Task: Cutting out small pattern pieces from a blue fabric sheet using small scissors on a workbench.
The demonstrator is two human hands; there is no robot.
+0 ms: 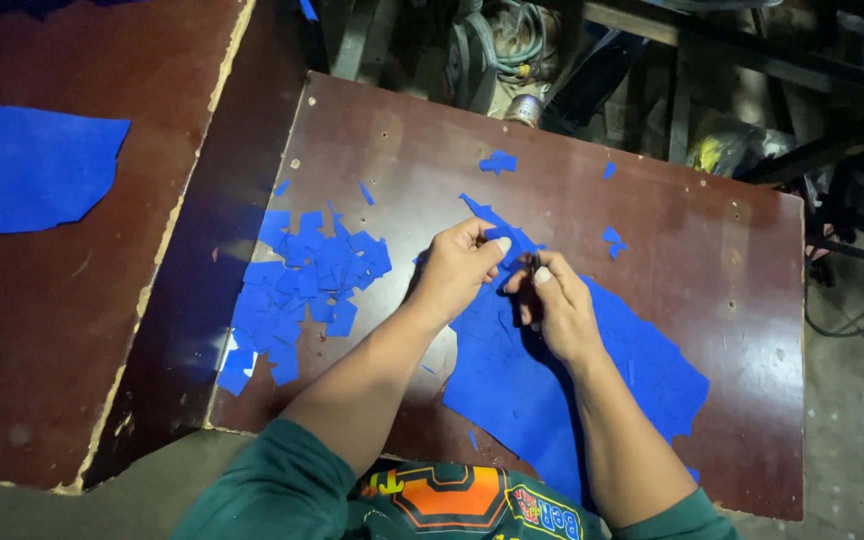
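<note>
The large blue sheet [552, 370] lies flat on the dark brown tabletop [692, 250], spreading from the middle toward the near edge, where it reaches the person's lap. Its far tip rises between the 2 hands. The left hand [457, 270] pinches that tip with thumb and fingers closed on the blue material. The right hand [557, 305] sits just beside it, fingers curled tight around a small dark tool [524, 268] pressed to the sheet; what kind of tool it is cannot be made out. The 2 hands nearly touch.

Left of the hands, toward the tabletop's left edge, lies a heap of small blue cut pieces [297, 285]. A few stray scraps [498, 161] dot the far side. On a second table beyond the left edge rests another blue sheet [27, 170].
</note>
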